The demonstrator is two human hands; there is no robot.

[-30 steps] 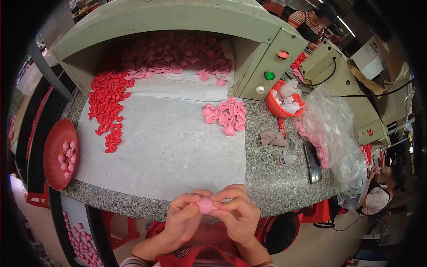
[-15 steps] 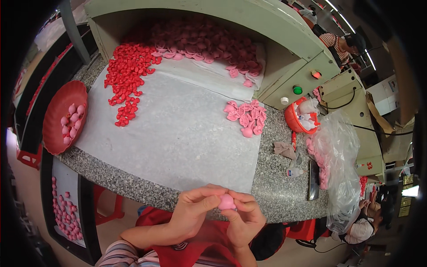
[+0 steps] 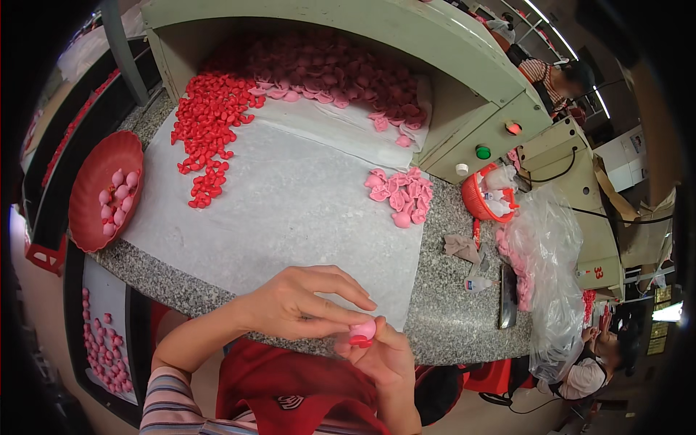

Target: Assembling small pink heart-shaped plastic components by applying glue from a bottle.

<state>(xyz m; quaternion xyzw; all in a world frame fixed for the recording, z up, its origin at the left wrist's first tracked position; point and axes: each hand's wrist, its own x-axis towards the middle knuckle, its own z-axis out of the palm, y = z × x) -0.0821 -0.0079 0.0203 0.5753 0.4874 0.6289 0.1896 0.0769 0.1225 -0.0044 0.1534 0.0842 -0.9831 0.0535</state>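
Note:
A small pink ball-shaped piece with a red part at its underside [image 3: 363, 330] is between my hands, just over the bench's front edge. My right hand [image 3: 388, 355] pinches it between thumb and fingers. From the left, my left hand [image 3: 301, 304] reaches across, its upper fingers stretched out and a fingertip on the pink ball; its thumb is partly hidden. Glossy red pieces [image 3: 210, 119] lie heaped on the white sheet [image 3: 290, 196]. A small pile of pink cupped pieces [image 3: 402, 194] lies on the sheet's right side.
More pink pieces [image 3: 326, 65] fill the pale green cabinet [image 3: 464, 43]. A red oval bowl [image 3: 87, 210] holds finished-looking pink balls at left. On the right are an orange-red basket [image 3: 475, 196], small bottle [image 3: 477, 284], phone [image 3: 509, 293] and plastic bag [image 3: 547, 246]. Other people sit farther right.
My left hand has turned and moved up over the piece, its upper fingers now extended. The piece has tilted, and a red part shows at its underside. My right hand keeps its grip.

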